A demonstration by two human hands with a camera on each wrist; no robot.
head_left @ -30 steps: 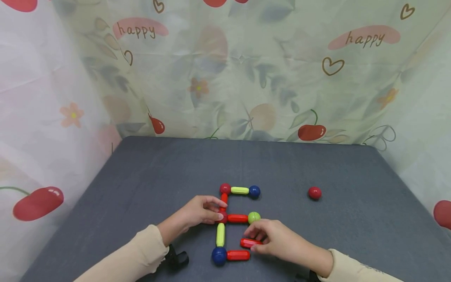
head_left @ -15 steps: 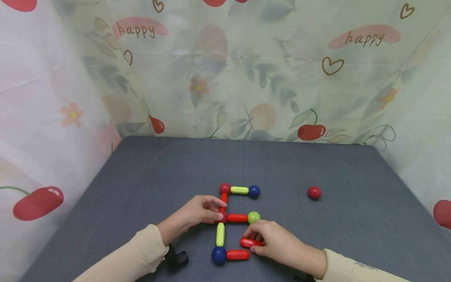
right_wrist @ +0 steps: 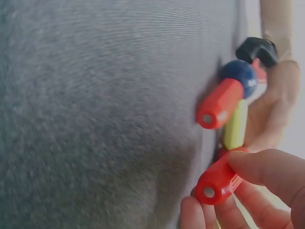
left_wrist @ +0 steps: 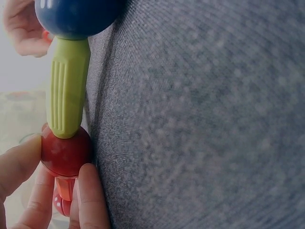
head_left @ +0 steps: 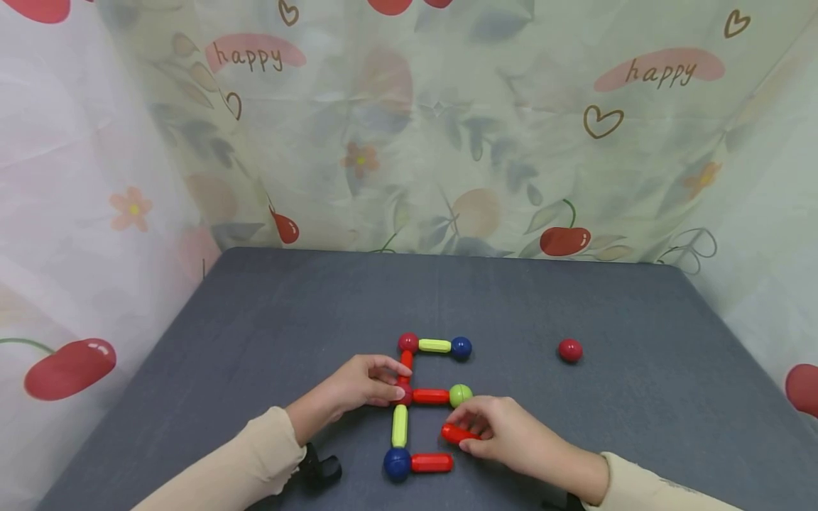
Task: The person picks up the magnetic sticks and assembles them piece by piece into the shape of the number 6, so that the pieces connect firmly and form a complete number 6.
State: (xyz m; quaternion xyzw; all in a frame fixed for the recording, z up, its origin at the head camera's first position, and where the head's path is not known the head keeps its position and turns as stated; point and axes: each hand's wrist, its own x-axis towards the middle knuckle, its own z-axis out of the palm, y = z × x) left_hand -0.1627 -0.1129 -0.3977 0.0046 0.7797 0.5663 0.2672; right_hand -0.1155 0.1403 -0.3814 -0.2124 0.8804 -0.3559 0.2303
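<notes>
Magnetic balls and rods lie joined in an E-like shape. My left hand (head_left: pixel 358 387) pinches the middle red ball (left_wrist: pixel 66 155), where a yellow-green rod (left_wrist: pixel 68 88) leads to a large blue ball (head_left: pixel 397 463). Between thumb and fingers, my right hand (head_left: pixel 508 434) grips a loose red rod (right_wrist: pixel 217 183), its metal-tipped end showing in the right wrist view. Just in front of that hand is a light green ball (head_left: pixel 461 395) on the end of the middle red rod (head_left: pixel 431 396). Another red rod (head_left: pixel 432 463) juts right from the blue ball, its outer end bare.
A single red ball (head_left: pixel 570 350) sits apart on the dark grey table (head_left: pixel 307 305), to the right. The top arm of the shape is a yellow-green rod (head_left: pixel 435 345) ending in a smaller blue ball (head_left: pixel 461 347). Patterned curtains (head_left: pixel 409 142) stand behind the table.
The red rod in my right hand has lifted slightly and tilted, its left end now a little higher and further right. My left hand and the joined shape stay put.
</notes>
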